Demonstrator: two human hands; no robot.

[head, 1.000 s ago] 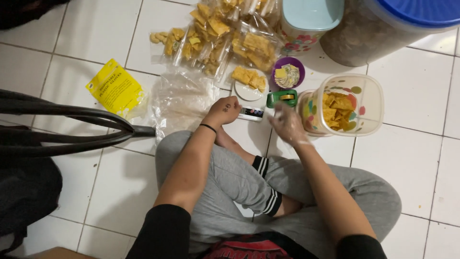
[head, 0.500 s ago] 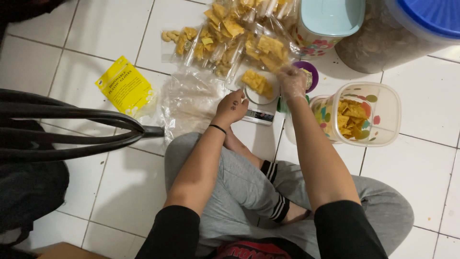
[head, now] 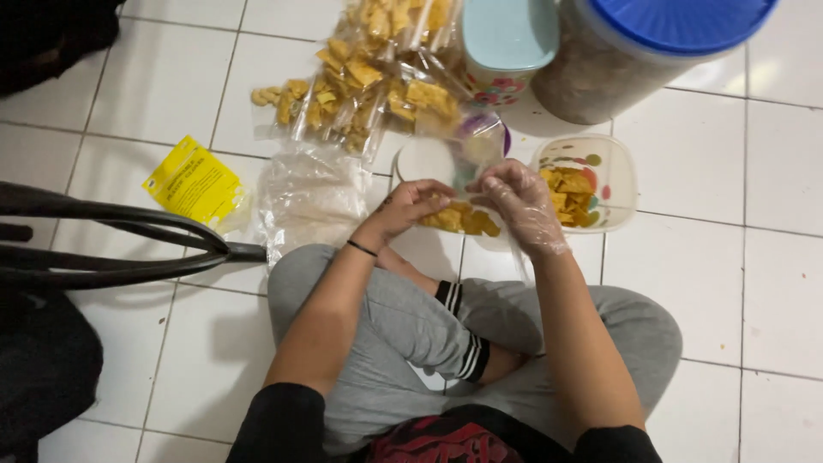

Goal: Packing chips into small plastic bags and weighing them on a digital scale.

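Note:
I sit cross-legged on a white tiled floor. My left hand (head: 411,206), with a black band at the wrist, and my right hand (head: 519,206), in a thin clear plastic glove, meet over a small clear bag of yellow chips (head: 463,220) and both grip it. Just right of my right hand stands an open clear tub of yellow chips (head: 600,176) with coloured dots. Behind the hands lie a white round scale (head: 424,159) and a purple cup (head: 484,133), partly hidden by the bag's top.
Several filled chip bags (head: 360,86) are piled at the back. A stack of empty clear bags (head: 313,197) and a yellow packet (head: 193,183) lie left. A pale blue-lidded container (head: 506,39) and a large blue-lidded jar (head: 634,51) stand behind. Black chair bars (head: 111,249) cross the left.
My right hand left the green thing by the scale, reached back to the purple cup, then came forward. Both hands now hold a chip bag in front of the scale.

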